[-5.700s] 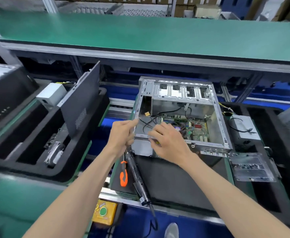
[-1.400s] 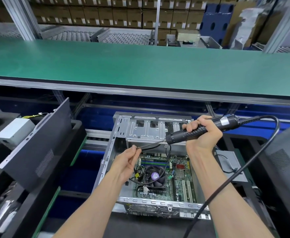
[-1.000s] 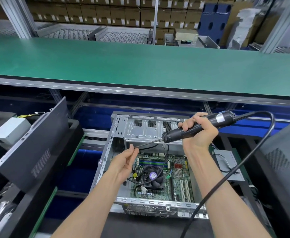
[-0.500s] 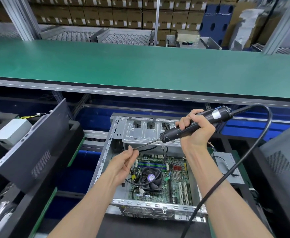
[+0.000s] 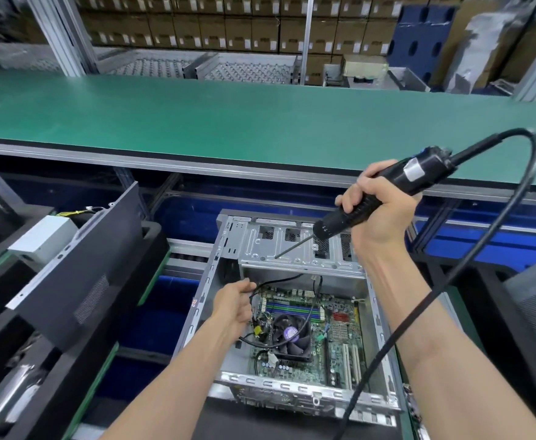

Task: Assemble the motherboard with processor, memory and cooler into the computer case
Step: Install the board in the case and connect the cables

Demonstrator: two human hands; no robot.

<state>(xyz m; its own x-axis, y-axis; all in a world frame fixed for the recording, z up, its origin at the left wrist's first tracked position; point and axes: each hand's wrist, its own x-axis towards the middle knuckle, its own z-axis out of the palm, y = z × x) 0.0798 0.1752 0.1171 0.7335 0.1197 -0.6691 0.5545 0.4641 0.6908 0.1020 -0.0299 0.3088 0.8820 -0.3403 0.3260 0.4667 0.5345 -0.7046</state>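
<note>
- Our right hand (image 5: 379, 211) grips the electric screwdriver (image 5: 384, 198) above the computer case (image 5: 378, 300).
- Our left hand (image 5: 233, 304) pinches a black cable (image 5: 279, 279); clear it before driving motherboard (image 5: 339, 341) screws squarely.

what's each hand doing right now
Left hand: fingers pinch a thin black cable inside the open metal computer case.
Right hand: grips the black corded electric screwdriver.

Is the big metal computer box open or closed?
Open: the silver metal computer case has no side cover, so the green motherboard shows inside.
</note>
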